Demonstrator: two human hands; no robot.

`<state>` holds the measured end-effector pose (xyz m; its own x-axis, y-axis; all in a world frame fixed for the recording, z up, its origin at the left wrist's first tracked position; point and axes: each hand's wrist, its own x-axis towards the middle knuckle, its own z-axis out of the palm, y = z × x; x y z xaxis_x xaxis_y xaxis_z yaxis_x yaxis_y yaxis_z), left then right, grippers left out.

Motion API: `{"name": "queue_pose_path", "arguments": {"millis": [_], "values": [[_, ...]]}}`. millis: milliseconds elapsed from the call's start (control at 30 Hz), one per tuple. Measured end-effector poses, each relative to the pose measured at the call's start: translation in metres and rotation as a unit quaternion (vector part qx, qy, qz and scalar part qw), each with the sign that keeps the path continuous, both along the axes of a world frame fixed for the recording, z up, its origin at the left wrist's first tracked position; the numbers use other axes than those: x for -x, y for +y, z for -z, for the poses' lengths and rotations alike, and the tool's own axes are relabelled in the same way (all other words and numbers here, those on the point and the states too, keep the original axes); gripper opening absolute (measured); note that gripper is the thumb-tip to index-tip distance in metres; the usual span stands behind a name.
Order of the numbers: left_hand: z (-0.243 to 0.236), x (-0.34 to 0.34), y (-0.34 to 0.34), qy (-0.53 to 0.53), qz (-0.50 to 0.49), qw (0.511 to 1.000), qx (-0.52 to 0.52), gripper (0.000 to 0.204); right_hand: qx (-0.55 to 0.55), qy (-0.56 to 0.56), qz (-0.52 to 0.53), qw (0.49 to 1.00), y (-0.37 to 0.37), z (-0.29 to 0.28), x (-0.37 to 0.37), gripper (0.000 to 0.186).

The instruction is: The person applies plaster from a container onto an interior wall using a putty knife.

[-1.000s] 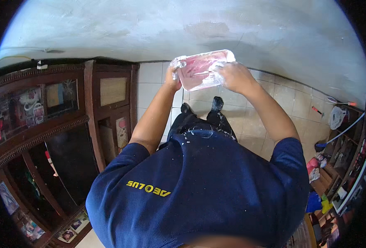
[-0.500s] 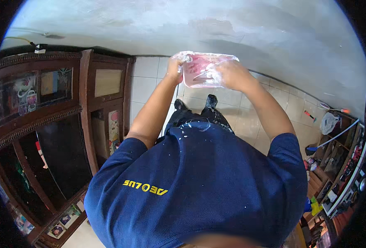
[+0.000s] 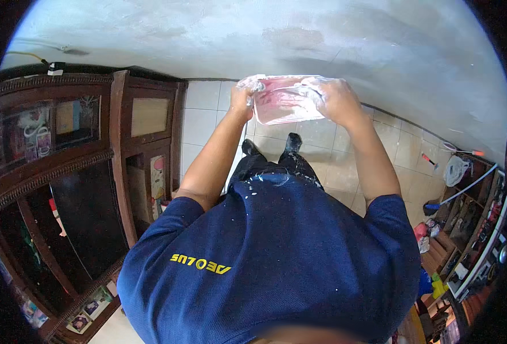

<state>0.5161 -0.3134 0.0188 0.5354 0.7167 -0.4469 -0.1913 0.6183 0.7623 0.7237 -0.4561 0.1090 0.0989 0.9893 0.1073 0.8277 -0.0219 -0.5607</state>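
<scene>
A shallow pink rectangular tub (image 3: 276, 113) is held up in front of me near the wall, its inside streaked with white paste. My left hand (image 3: 244, 96), smeared with the same paste, is closed around the tub's left rim. At the tub's right side is my right hand (image 3: 338, 98), its fingers curled and thickly coated in white. It grips a scraper (image 3: 289, 88) whose thin edge reaches across the tub's far part; paste and fingers hide most of it.
A grey-white patchy wall (image 3: 288, 34) rises just beyond the tub. A dark wooden cabinet (image 3: 118, 114) with glass panes stands at left. Pale floor tiles (image 3: 202, 94) lie below. To the right are a red-handled tool (image 3: 427, 158), a plastic bag (image 3: 455, 171) and a cluttered shelf (image 3: 471, 212).
My right hand has moved right and slightly up, from inside the tub to its right side, taking the scraper along. The tub has dipped slightly toward me; my left hand keeps its hold.
</scene>
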Motion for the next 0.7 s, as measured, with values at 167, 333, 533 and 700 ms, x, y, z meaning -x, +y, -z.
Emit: {"name": "queue_pose_path", "arguments": {"millis": [167,333,533,700], "values": [[-0.013,0.001,-0.006,-0.054,-0.007,0.995,0.081,0.026,0.097,-0.061,-0.016,0.993,-0.006,0.007,0.023,0.023],[0.002,0.003,-0.004,0.001,0.009,1.000,0.004,0.040,0.007,-0.053,-0.014,0.998,-0.009,0.015,0.016,0.025],[-0.017,-0.005,-0.012,0.043,-0.010,0.999,0.014,0.027,0.106,-0.097,-0.061,0.988,0.013,0.013,0.013,0.028],[-0.009,-0.003,-0.014,0.023,-0.100,0.994,0.040,0.024,0.064,0.001,-0.031,0.998,0.001,0.018,0.015,0.024]]}}
